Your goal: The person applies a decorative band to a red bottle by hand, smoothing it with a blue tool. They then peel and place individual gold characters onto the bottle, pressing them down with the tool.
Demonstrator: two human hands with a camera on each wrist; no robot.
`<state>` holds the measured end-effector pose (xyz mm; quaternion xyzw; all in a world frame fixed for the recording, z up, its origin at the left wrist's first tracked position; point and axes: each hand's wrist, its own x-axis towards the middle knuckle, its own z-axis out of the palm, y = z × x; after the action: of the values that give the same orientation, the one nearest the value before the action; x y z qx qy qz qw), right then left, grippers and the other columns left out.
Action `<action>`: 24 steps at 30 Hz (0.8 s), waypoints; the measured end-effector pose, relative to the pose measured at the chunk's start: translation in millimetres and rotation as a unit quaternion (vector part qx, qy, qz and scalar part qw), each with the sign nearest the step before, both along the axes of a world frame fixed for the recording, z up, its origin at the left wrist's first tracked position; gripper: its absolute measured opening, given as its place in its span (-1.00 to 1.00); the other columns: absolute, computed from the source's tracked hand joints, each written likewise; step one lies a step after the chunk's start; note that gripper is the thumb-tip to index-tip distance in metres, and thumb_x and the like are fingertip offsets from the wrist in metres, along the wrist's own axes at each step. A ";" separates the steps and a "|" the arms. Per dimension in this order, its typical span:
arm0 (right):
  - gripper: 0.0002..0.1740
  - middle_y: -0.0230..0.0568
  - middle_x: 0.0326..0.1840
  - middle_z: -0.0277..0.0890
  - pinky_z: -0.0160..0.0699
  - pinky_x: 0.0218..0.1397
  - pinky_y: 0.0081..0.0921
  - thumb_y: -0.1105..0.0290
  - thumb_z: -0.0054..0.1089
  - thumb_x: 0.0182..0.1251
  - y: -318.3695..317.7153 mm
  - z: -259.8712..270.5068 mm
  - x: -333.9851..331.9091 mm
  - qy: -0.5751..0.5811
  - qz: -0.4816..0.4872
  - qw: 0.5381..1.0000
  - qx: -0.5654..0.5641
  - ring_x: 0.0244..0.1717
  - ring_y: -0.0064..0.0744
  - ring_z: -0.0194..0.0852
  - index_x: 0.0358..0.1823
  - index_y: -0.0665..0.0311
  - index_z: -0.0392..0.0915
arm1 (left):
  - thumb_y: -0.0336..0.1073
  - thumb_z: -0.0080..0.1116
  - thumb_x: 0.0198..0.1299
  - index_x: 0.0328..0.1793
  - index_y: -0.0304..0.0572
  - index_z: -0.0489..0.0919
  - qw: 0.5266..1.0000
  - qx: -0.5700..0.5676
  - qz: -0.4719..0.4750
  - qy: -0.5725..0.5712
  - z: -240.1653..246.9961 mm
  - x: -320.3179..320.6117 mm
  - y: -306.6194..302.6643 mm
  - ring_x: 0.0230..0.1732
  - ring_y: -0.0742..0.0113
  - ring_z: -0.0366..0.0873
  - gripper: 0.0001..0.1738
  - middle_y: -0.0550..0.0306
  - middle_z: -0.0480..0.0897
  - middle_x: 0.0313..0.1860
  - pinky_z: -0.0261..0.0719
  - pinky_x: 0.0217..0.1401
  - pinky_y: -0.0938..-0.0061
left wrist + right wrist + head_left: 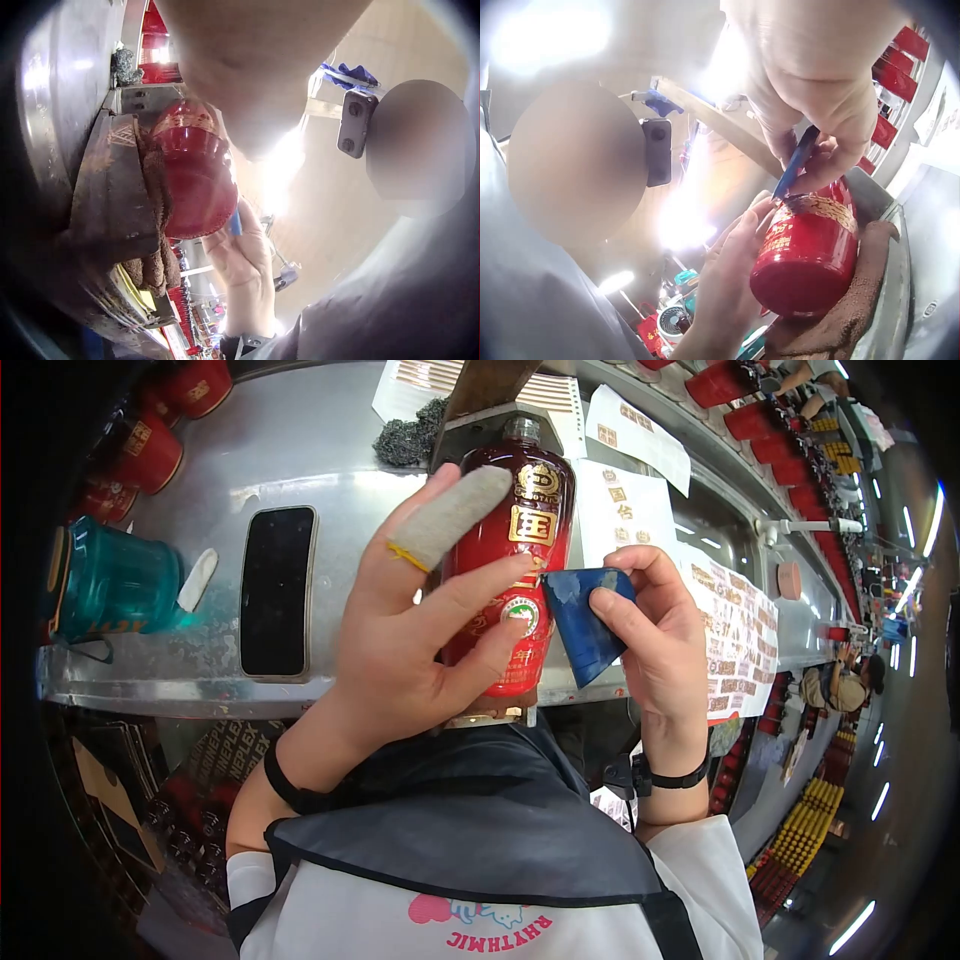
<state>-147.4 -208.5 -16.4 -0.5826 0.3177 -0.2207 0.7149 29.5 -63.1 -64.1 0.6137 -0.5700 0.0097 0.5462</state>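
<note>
**Steel bench: scraper edge at the red bottle's sticker**

Stainless bench [300, 450] runs across the head view, w/ a dark phone [277, 590] lying flat, a teal container [115, 585] at the left end & printed label sheets [735, 630] off to the right. Rows of red jars [770, 435] line the bkgd. Our red bottle [530, 510] lies at the near edge of the bench right in front of us, neck pointing away. The wrist views show it resting on a brown cloth pad [154, 217].

Our left hand [410, 630] lies over the bottle's front, middle & ring fingers near straight & pressing on the glass. The index finger, in a grey sleeve [450, 515] w/ a yellow band [408, 557], sticks up clear of the bottle. The thumb is hidden, so we can't tell if it hooks round. Our right hand [660, 630] pinches a blue scraper [585, 620] between thumb & fingers, its corner touching the bottle by the round green-white sticker [522, 615].

We judge the step in hand to be pressing that sticker flat: bottle pinned, scraper at the sticker's edge. The next move, we reckon, calls for a firm, even stroke across the sticker. The left fingers need to stop the bottle rolling on the pad & stay out of the scraper's path. Any bubbles under the sticker are too small to tell.
</note>
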 end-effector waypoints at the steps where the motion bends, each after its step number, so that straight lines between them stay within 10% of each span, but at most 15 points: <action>1: -0.65 -0.39 -0.09 0.53 0.50 0.03 -0.68 0.65 0.32 0.34 -0.1 -0.6 0.7 -0.001 0.006 1.000 0.020 -0.07 -0.69 0.49 0.10 0.30 0.47 | -0.39 0.37 0.07 0.20 -0.10 0.72 1.000 0.014 -0.018 -0.008 1.0 -0.6 0.0 0.57 -0.25 0.26 -0.52 -0.20 0.43 0.50 0.28 0.56 0.05; 24: -0.64 -0.37 -0.08 0.55 0.52 0.02 -0.68 0.62 0.34 0.35 4.7 -0.5 4.5 -0.021 0.018 0.999 0.027 -0.08 -0.69 0.51 0.12 0.30 0.46 | -0.04 0.37 0.12 0.18 -0.07 0.74 0.999 0.032 -0.024 -0.036 10.1 -6.0 -6.4 0.60 -0.35 0.16 -0.49 -0.25 0.38 0.52 0.17 0.58 -0.07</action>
<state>-142.9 -203.8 -16.9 -0.5640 0.2978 -0.2119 0.7405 23.5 -69.5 -54.0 0.6162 -0.6043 0.0006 0.5051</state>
